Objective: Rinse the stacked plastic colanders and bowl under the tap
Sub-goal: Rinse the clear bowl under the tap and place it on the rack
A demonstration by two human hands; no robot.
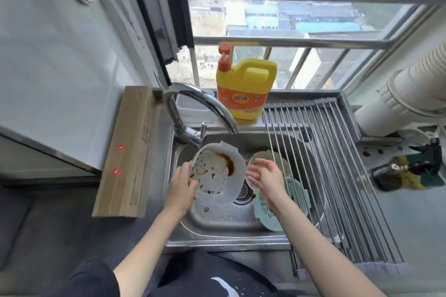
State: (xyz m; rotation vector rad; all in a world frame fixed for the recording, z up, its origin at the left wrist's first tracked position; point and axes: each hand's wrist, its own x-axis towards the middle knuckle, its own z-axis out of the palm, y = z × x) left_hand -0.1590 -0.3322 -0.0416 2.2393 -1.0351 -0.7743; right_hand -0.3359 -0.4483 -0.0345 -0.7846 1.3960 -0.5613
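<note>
A white perforated colander, smeared with red-brown sauce, is tilted over the steel sink just below the curved tap spout. My left hand grips its left rim. My right hand hovers open at the colander's right edge, fingers spread, holding nothing. Behind that hand a second pale container leans in the sink. A light green perforated lid or colander lies under my right forearm. No water stream is visible.
A yellow detergent jug with an orange pump stands on the sill behind the sink. A roll-up steel drying rack covers the sink's right side. A long cardboard box lies left; a dark bottle lies right.
</note>
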